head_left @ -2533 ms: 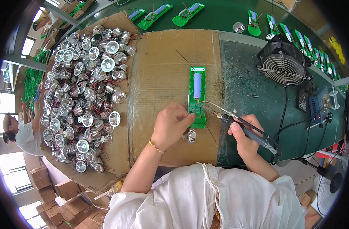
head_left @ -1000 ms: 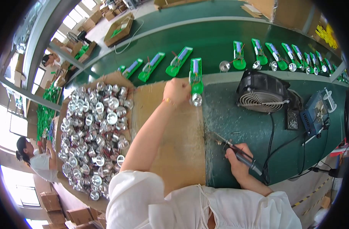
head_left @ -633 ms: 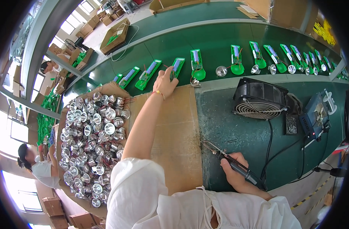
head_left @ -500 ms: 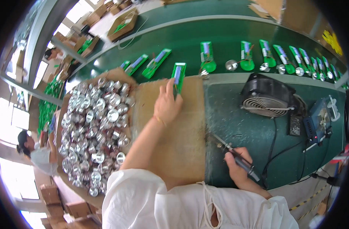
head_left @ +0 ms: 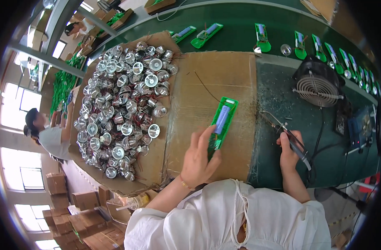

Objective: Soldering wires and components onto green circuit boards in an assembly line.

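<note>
My left hand (head_left: 198, 160) grips the lower end of a green plastic torch housing (head_left: 231, 118) over the brown cardboard. A purple cylindrical battery (head_left: 222, 121) lies inside that housing, and a thin dark wire (head_left: 206, 88) sticks out from its upper end. The fingers cover part of the housing's near end. In my right hand (head_left: 288, 153) is a soldering iron (head_left: 301, 155), held like a pen. Its thin tip points up and left, close to the cardboard's right edge and apart from the housing.
Left of the cardboard sheet (head_left: 186, 108), a large cardboard tray (head_left: 157, 177) holds many silver reflector cups (head_left: 126, 129). A black fan (head_left: 317, 85) and a blue soldering station (head_left: 359, 131) stand at the right. Green housings (head_left: 262, 38) line the belt (head_left: 236, 21) beyond. Another person (head_left: 53, 137) works at far left.
My left hand has brought the green housing from the belt's edge back toward me over the cardboard. The soldering iron stays in my right hand. The whole view has shifted.
</note>
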`<state>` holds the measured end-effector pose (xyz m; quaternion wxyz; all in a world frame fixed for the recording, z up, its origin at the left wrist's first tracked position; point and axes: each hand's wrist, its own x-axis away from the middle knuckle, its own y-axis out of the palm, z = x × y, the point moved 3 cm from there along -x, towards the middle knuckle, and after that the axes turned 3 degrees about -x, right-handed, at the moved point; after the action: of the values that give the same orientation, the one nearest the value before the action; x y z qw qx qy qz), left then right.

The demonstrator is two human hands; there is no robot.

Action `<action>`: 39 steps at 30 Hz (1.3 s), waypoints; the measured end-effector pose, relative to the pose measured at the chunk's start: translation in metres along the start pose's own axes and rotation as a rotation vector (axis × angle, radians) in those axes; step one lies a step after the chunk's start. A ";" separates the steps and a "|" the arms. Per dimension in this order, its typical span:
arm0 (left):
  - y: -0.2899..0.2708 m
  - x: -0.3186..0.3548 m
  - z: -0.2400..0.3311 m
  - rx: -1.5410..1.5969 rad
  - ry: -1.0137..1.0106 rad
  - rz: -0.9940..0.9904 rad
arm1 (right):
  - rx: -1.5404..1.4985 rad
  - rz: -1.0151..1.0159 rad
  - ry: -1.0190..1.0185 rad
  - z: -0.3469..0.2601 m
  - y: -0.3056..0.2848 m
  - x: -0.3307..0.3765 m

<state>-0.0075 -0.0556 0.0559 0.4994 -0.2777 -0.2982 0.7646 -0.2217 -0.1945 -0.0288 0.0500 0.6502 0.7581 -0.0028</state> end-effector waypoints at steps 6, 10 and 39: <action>-0.058 0.025 0.024 -0.077 0.040 -0.179 | -0.059 0.043 0.033 -0.003 -0.003 0.002; -0.011 0.018 0.012 -0.076 -0.079 -0.281 | -0.068 0.031 0.046 -0.006 0.000 -0.001; -0.019 0.064 -0.053 0.023 -0.085 0.289 | -0.004 0.027 -0.026 0.003 -0.012 -0.002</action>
<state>0.0204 0.0194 0.0265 0.3741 -0.2797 -0.2672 0.8428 -0.2335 -0.1981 -0.0321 0.0611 0.6601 0.7487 -0.0091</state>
